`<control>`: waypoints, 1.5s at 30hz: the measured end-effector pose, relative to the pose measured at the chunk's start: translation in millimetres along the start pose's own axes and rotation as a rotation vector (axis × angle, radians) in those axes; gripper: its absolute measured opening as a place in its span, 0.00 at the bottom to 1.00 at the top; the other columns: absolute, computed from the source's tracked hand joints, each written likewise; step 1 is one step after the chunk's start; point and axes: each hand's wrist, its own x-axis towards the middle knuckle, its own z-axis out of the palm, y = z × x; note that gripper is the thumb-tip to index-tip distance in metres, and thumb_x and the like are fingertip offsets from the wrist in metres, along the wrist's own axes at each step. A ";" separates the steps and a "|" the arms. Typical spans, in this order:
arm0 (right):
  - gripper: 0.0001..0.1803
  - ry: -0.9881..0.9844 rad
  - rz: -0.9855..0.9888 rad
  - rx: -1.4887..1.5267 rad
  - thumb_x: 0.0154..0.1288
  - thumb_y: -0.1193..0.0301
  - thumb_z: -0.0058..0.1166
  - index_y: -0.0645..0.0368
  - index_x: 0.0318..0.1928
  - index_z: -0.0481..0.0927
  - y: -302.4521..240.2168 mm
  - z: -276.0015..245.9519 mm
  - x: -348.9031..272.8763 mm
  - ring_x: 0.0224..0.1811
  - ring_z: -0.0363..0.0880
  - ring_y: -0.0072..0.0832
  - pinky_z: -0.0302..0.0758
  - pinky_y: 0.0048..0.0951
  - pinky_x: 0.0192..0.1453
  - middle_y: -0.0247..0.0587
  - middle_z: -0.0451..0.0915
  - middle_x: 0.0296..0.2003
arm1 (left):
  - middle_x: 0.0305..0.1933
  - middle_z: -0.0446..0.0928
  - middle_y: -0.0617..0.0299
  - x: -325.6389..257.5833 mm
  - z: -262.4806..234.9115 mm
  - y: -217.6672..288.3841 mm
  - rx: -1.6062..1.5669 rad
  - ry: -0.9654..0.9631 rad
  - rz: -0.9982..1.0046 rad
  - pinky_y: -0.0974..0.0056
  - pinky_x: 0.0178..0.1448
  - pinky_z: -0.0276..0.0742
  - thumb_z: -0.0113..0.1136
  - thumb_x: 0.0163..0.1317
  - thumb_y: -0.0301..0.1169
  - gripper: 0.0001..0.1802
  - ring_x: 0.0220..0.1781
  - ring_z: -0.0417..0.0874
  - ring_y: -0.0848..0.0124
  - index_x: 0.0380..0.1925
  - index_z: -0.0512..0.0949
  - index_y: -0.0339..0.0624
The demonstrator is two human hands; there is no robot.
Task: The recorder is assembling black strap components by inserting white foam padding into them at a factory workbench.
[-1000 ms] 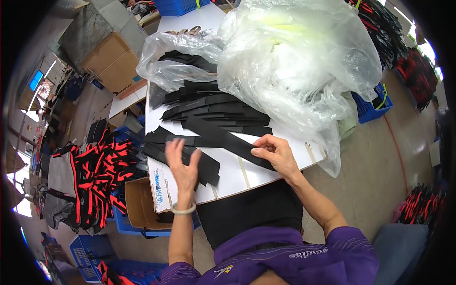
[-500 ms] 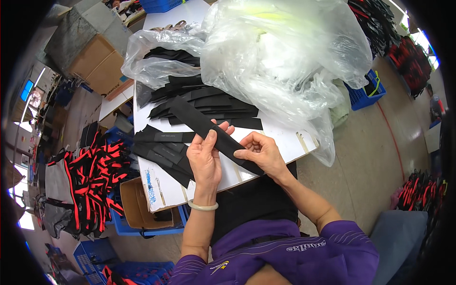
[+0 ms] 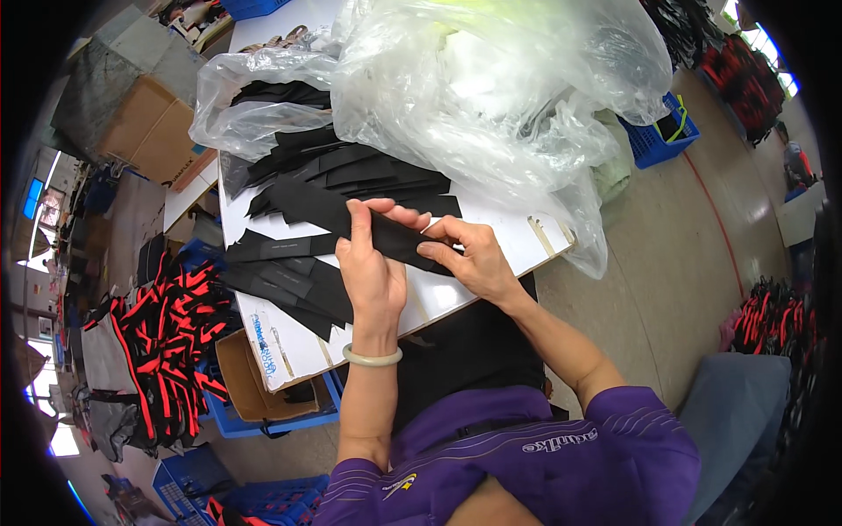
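While both hands meet over the white tabletop (image 3: 491, 276), the head camera shows one long black fabric strip (image 3: 351, 219) lifted between them. The left hand (image 3: 373, 267) wraps it from the side, fingers curled over the top edge and closed around the cloth. The right hand (image 3: 474, 259) pinches the strip's near end, thumb and fingertips narrowed tight on it.

By the look of it, this is the picking-and-checking step: a single piece separated from the heap and held up for handling. The next move, I'd judge, calls for a steady pinch at both ends so the limp cloth does not sag or fold, and a place to lay it flat.

The strip's long axis runs on a slant, from beyond the left hand's knuckles, up and away to the left, down toward the right hand's fingertips. Its far end points toward the loose pile of black strips (image 3: 342, 171) lying just beyond both hands, under the big clear plastic bag (image 3: 491, 88). Beside the left hand, on its outer side, a smaller stack of strips (image 3: 285, 280) lies flat. A pale bangle (image 3: 372, 356) sits on the left wrist.
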 end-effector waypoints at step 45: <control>0.03 0.430 -0.468 -1.142 0.51 0.74 0.55 0.56 0.29 0.77 99.0 -134.5 193.0 0.31 0.81 0.39 0.76 0.38 0.35 0.40 0.79 0.28 | 0.13 0.61 0.65 -9.1 -57.6 -10.3 -0.368 0.033 -0.364 0.61 0.35 0.67 0.53 0.71 0.42 0.19 0.16 0.62 0.71 0.22 0.69 0.46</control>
